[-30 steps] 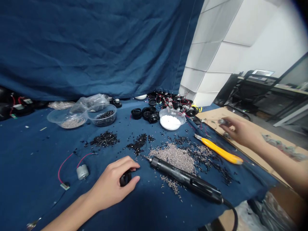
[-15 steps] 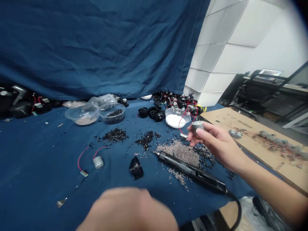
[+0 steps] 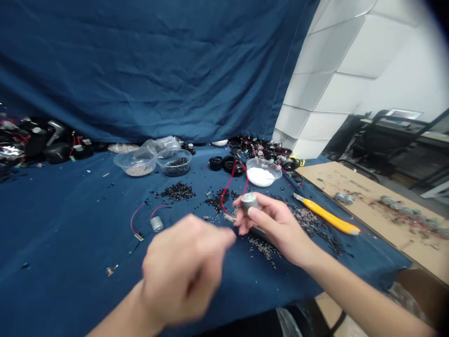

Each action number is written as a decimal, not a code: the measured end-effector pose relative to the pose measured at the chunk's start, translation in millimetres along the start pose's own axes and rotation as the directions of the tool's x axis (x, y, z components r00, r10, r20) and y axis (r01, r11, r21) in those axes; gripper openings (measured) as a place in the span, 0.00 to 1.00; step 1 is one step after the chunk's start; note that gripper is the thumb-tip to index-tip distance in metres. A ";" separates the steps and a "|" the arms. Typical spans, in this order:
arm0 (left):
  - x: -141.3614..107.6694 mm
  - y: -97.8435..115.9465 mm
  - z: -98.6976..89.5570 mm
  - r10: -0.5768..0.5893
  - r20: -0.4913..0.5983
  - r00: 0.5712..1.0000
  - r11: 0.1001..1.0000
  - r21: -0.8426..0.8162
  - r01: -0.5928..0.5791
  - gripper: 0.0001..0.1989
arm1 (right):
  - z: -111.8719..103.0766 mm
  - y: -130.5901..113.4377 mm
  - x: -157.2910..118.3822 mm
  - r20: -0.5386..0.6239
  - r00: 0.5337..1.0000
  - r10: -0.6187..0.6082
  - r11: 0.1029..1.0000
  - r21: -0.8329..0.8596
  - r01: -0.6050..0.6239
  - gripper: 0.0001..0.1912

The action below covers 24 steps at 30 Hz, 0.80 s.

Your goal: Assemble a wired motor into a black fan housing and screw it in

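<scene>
My right hand [image 3: 280, 227] grips a small silver motor [image 3: 250, 201] upright between thumb and fingers. Two red wires [image 3: 229, 185] arc up behind it, and a small connector piece [image 3: 229, 218] hangs at the fingertips. To its left, my left hand [image 3: 184, 267] is curled and blurred, its forefinger stretched towards the motor. Whatever its fingers hold, if anything, is hidden. Behind my right hand a black electric screwdriver [image 3: 261, 234] is mostly covered. On the cloth at left lies another motor [image 3: 157, 224] with red wire and a small board [image 3: 139, 237].
Clear bowls hold silver screws [image 3: 138, 169], black screws [image 3: 178, 162] and white pieces [image 3: 260, 176]. Loose black screws [image 3: 178, 191] are heaped mid-table. A yellow utility knife [image 3: 329, 217] lies at right, beside cardboard [image 3: 351, 175] bearing motors [image 3: 343, 198]. Black housings [image 3: 229, 164] stand behind.
My right hand has brought the motor left and down towards the middle. My left hand has risen from the bottom edge, covering the black housing's place. The yellow knife has come into sight.
</scene>
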<state>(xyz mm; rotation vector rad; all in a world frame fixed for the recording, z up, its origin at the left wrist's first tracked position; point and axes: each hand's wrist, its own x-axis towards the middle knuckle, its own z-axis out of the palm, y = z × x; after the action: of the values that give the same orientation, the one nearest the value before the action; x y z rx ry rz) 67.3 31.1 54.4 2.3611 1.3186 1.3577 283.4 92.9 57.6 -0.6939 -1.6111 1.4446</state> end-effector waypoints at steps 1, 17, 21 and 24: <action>8.9 -3.9 2.7 -0.004 -0.051 0.999 1.000 -0.004 0.003 0.08 | 5.8 4.4 3.4 0.025 1.000 -0.009 0.998 0.057 0.007 0.12; 78.1 -52.4 -18.7 -0.286 0.034 0.958 0.892 -0.356 0.279 0.09 | 49.1 56.4 56.4 0.024 0.997 -0.073 0.997 0.038 0.072 0.14; 112.5 -68.6 -16.0 -0.409 0.186 0.894 0.871 0.373 0.321 0.23 | 42.3 65.4 54.4 -0.112 0.992 -0.066 0.995 -0.082 0.056 0.13; 131.4 -74.3 -22.1 -0.511 0.353 0.784 0.782 0.569 0.254 0.28 | 35.2 67.7 51.3 -0.177 0.983 -0.052 0.988 -0.151 0.025 0.14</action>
<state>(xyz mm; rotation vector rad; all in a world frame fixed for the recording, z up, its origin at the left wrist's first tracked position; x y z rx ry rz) 33.2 166.0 117.0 2.2568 1.9961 0.2652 219.1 130.5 3.7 -0.8491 -1.5916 1.2055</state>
